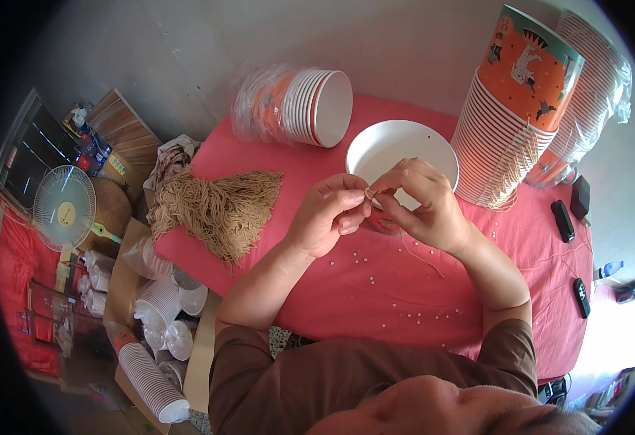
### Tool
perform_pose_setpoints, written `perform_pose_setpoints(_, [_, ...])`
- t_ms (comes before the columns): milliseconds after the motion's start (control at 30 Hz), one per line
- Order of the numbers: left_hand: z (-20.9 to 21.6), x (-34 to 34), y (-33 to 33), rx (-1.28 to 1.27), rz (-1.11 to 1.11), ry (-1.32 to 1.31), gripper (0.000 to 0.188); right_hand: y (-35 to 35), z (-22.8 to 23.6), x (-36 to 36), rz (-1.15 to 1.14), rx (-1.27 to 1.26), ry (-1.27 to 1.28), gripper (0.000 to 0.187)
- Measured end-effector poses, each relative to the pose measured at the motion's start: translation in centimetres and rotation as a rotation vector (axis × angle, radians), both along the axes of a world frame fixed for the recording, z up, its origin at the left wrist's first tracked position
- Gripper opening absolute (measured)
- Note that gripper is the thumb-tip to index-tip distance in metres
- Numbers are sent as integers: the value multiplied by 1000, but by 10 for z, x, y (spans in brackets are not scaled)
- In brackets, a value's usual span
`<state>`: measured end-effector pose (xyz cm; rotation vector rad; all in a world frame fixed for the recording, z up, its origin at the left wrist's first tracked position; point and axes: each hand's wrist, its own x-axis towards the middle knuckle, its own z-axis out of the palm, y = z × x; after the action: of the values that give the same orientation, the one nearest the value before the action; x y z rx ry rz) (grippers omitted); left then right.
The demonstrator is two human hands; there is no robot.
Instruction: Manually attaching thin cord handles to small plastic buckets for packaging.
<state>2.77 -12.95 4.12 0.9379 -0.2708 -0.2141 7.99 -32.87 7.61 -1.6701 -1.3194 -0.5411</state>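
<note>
So the white bucket (364,152) in the middle of the bench (310,297) is the landmark here, mouth facing up. Right above its near rim, both hands are busy with a thin cord (420,258). Left hand (333,210) has its thumb and finger pinched on it, tips nearly meeting the other hand's. Right hand (420,194) is closed down to a narrow pinch on the same bit, hiding some of the bucket's mouth behind it

Direction-wise, the loose tail of the cord drops out under the right hand and runs away from the bucket, long axis slanting toward the person and off to the right, with a gentle bend in it. Looks pale beige, skinny and kinda limp, with a tiny curl showing at the fingertips; too small to tell if that's a knot

Left of the bucket there's a shaggy tan heap of cords (219,210), right of it a tall bucket stack (502,134), and little white bits (372,280) are scattered on its near side
</note>
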Motion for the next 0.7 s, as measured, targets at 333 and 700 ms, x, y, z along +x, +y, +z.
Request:
perform_pose_setpoints(333, [-5,-1,-3,80,90,-106,12,-1,0,0,0,11,38,19])
perform_pose_setpoints(700, [-4,1,-8,688,575,-658,11,-2,2,3,-109,-83,-179,18])
